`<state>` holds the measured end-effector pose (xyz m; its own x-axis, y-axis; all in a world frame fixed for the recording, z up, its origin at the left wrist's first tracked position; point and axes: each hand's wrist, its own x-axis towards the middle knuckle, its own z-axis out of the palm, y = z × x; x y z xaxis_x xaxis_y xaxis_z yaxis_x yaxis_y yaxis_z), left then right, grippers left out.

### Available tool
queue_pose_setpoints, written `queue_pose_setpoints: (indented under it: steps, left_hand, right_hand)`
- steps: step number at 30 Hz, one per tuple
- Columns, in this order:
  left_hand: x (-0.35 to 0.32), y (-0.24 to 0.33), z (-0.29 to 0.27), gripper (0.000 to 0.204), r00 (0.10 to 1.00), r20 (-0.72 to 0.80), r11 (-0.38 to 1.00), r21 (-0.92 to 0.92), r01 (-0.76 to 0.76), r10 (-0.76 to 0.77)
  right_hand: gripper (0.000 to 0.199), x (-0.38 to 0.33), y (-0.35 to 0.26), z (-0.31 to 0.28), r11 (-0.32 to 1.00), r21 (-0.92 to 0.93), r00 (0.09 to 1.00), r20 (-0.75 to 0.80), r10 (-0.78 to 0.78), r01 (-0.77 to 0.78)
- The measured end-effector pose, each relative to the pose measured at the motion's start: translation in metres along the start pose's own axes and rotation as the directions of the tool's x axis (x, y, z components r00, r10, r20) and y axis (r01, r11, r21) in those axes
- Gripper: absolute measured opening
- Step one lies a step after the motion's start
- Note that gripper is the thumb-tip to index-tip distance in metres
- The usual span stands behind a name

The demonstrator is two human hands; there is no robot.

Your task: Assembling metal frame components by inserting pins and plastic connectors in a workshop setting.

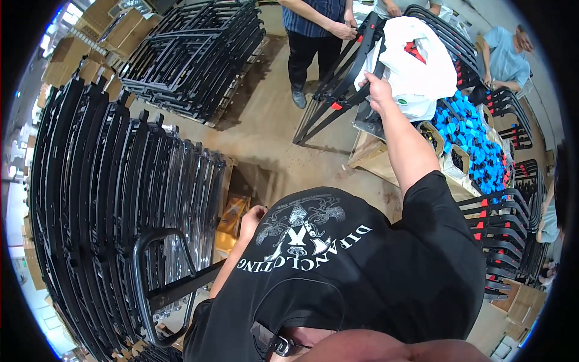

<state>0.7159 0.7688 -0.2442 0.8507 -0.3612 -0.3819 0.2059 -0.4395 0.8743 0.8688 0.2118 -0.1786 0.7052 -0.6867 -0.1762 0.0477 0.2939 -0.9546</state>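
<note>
My right hand (pixel 378 92) is stretched forward, its fingers closed round a bar of a black metal frame (pixel 353 78) with red parts. That frame leans beside a large white plastic bag (pixel 419 57) with something red at its opening. Low at my left side, my left hand (pixel 250 222) is partly covered by my shirt. Its fingers look curled, and what they hold is hidden. A black bar with a looped tube end (pixel 160 289) runs behind my left forearm.
Upright black frames (pixel 102 199) fill the left side. A pallet of stacked black frames (pixel 193 60) stands at the far left. Blue plastic parts (pixel 470 139) lie heaped on the right. Black tubes with red pieces (pixel 503 241) line the near right. Another person (pixel 310 30) works ahead, others at right.
</note>
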Motion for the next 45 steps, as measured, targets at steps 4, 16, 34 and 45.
queue_pose_setpoints:
  steps: [4,16,34,45]
  left_hand:
    - [0.020,-0.021,0.003,0.020,1.000,0.026,0.997,0.081,0.011,-0.013]
    - [0.043,0.046,0.073,0.024,0.977,0.198,0.960,0.249,-0.126,0.077]
    - [0.065,0.054,0.077,0.020,0.958,0.274,0.957,0.248,-0.152,0.082]
    - [0.122,0.125,0.144,0.051,0.784,-0.047,0.785,0.091,-0.613,0.618]
  right_hand:
    - [0.035,-0.011,-0.013,0.018,0.997,-0.078,1.000,-0.005,-0.004,0.004]
    - [0.019,-0.006,-0.003,0.025,0.998,-0.036,0.993,0.112,0.048,-0.044]
    - [0.022,-0.284,-0.068,-0.079,0.922,-0.364,0.977,0.110,0.185,-0.134]
    - [0.022,-0.297,-0.134,-0.311,0.388,-0.906,0.965,0.068,-0.254,0.166]
